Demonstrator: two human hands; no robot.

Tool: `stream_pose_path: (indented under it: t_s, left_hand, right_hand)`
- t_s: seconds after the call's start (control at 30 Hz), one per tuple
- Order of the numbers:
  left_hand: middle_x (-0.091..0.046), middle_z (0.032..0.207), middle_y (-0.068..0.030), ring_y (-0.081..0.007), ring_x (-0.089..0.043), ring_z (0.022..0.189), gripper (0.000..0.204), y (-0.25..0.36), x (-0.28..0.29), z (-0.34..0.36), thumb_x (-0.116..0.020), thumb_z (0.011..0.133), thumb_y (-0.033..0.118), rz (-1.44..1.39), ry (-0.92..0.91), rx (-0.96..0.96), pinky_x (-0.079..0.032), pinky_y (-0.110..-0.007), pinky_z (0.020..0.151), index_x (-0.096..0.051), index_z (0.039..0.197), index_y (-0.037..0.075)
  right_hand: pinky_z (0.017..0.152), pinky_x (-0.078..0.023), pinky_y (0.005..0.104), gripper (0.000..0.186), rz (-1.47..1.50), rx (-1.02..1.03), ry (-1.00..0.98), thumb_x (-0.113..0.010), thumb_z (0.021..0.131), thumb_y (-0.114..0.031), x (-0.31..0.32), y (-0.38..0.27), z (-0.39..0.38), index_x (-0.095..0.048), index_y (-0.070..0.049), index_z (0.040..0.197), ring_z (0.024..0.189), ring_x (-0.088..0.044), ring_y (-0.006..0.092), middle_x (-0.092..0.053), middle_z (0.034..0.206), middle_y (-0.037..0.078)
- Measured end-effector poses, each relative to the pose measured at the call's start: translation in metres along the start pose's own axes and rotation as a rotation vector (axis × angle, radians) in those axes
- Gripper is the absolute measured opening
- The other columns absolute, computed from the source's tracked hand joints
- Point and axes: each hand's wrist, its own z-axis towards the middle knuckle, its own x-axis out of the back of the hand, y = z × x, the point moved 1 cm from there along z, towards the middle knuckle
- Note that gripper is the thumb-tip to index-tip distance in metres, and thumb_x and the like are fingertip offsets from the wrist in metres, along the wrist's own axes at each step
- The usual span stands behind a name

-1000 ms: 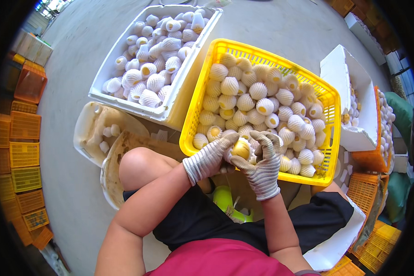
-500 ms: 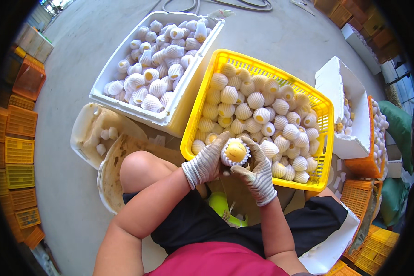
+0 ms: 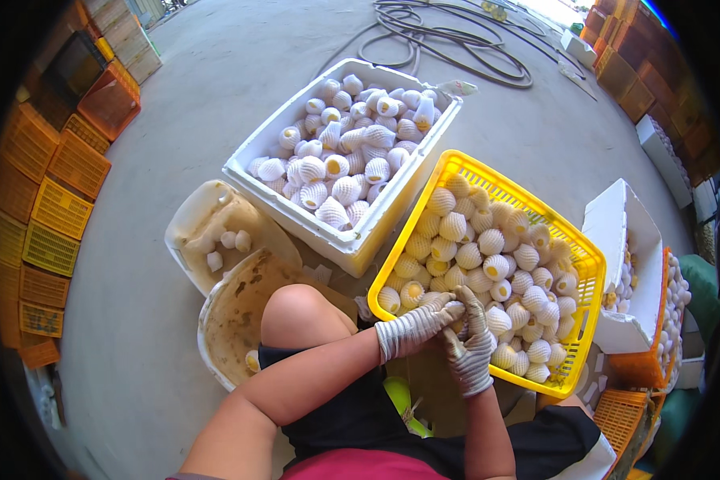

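Observation:
My left hand [image 3: 416, 328] and my right hand [image 3: 470, 350], both in pale striped work gloves, meet at the near left edge of a yellow plastic basket [image 3: 382, 282]. Their fingers are curled together, and only a small pale bit shows between them; what it is cannot be made out. Rounded fruits in white foam nets [image 3: 469, 256] fill the basket, some with yellow skin showing. Left of my knee, a dirty pale tub [image 3: 230, 324] holds a yellow fruit [image 3: 253, 360] near its lower rim, partly hidden by my leg.
Ahead stands a white foam box [image 3: 296, 214] full of netted fruits. A cut-open plastic container [image 3: 196, 216] with a few white pieces sits left of it. At right are another foam box [image 3: 622, 264] and orange crates [image 3: 620, 416]. A dark hose [image 3: 456, 32] lies coiled on the floor.
The yellow fruit in a foam net has left my hands, which are now closer together. A yellow fruit now shows in the tub. The view has shifted, so everything sits lower and further right.

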Motion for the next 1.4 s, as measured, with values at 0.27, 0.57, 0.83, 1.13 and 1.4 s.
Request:
stream_pose_path:
  t_s: [0.27, 0.57, 0.83, 1.13, 1.4]
  left_hand:
    - [-0.058, 0.119, 0.0007, -0.0134, -0.059, 0.111, 0.037, 0.014, -0.002, -0.003, -0.060, 0.098, 0.026, -0.181, -0.075, -0.097, -0.054, -0.032, 0.088, -0.047, 0.132, 0.018]
    - [-0.063, 0.115, -0.0169, -0.0312, -0.067, 0.102, 0.063, 0.038, -0.003, -0.009, -0.045, 0.099, 0.058, -0.369, -0.059, 0.009, -0.059, -0.051, 0.083, -0.048, 0.131, 0.004]
    - [-0.065, 0.113, -0.0140, -0.0266, -0.071, 0.093, 0.057, 0.089, -0.001, -0.057, -0.070, 0.090, 0.038, -0.066, 0.063, -0.225, -0.062, -0.034, 0.074, -0.050, 0.132, 0.005]
    - [-0.062, 0.104, -0.0086, -0.0205, -0.066, 0.079, 0.038, 0.079, 0.200, -0.237, -0.068, 0.091, 0.027, 0.376, 1.062, -0.286, -0.060, -0.031, 0.063, -0.053, 0.122, 0.013]
    - [-0.060, 0.094, -0.0068, -0.0164, -0.061, 0.075, 0.035, -0.074, 0.304, -0.221, -0.067, 0.091, 0.020, 0.440, 1.334, 0.172, -0.054, -0.027, 0.062, -0.052, 0.121, 0.011]
  right_hand:
    - [0.100, -0.043, 0.0304, 0.079, 0.462, -0.131, 0.014, -0.059, 0.077, -0.004, -0.017, -0.032, 0.025, -0.033, -0.004, 0.152, 0.107, -0.053, 0.0165, -0.053, 0.121, 0.008]
    - [0.105, -0.044, 0.0385, 0.050, 1.119, -0.100, 0.227, -0.053, 0.100, -0.037, 0.018, 0.006, 0.048, -0.047, -0.006, 0.140, 0.118, -0.059, 0.0235, -0.062, 0.127, 0.012]
    - [0.084, -0.053, 0.0296, 0.036, 0.323, -0.373, 0.239, -0.065, 0.095, -0.022, 0.063, 0.074, 0.011, -0.061, -0.002, 0.125, 0.096, -0.065, 0.0170, -0.067, 0.107, 0.007]
    - [0.108, -0.040, 0.0445, 0.051, -0.755, -0.145, -0.333, -0.074, 0.072, -0.020, 0.086, 0.084, 0.010, -0.065, -0.015, 0.122, 0.122, -0.050, 0.0378, -0.060, 0.129, 0.014]
    - [0.105, -0.043, 0.0380, 0.049, -1.126, 0.173, -0.899, -0.070, 0.075, -0.019, 0.086, 0.082, 0.022, -0.066, -0.022, 0.124, 0.116, -0.056, 0.0309, -0.064, 0.126, 0.007]
